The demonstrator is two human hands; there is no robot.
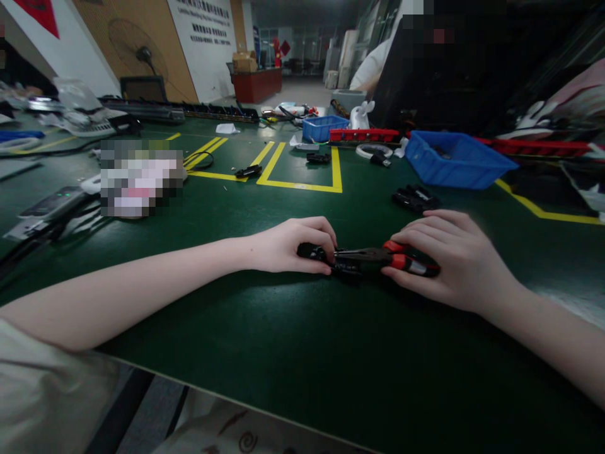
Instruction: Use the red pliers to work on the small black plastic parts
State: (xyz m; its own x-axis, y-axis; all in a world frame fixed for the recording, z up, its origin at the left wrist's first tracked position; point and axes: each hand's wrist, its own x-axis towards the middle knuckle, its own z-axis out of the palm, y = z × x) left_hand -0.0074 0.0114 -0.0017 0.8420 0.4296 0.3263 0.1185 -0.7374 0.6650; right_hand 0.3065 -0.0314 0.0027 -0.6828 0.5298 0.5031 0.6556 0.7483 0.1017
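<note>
My right hand is closed around the red-and-black handles of a pair of pliers, whose jaws point left. Between the fingers and thumb of my left hand is a small black plastic part, resting low over the green table. The jaws of the pliers lie against or just above this part, and I cannot tell whether they grip it. My left fingers hide some of the black part. Behind my right hand lie more black parts.
A blue bin stands at the back right, and a smaller blue bin farther off. Yellow tape marks the green table, with small black pieces near it. Cables and a handheld device lie at the left.
</note>
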